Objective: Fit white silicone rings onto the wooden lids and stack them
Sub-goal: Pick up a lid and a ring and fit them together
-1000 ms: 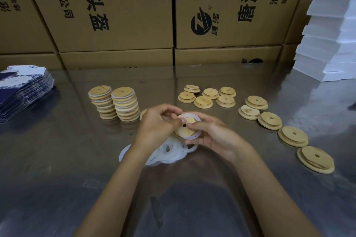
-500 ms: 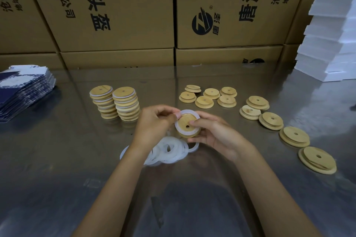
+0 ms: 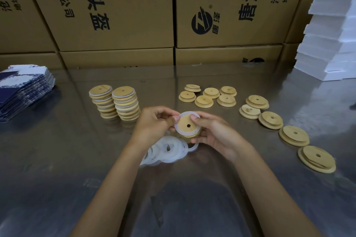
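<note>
Wooden lid [image 3: 187, 125], round and pale with a small dark hole at its centre, sits between my two hands above the pile of loose white rings [image 3: 167, 151]. A white silicone ring [image 3: 178, 127] circles its raised face. My left hand [image 3: 154, 124] pinches the lid's left edge with thumb and fingers; my right hand [image 3: 213, 132] cups it from below, thumb pressed near the top. Left of the lid stand two finished stacks [image 3: 115, 102]; right of it lie bare lids [image 3: 208, 95] on the metal table [image 3: 57, 159].
</note>
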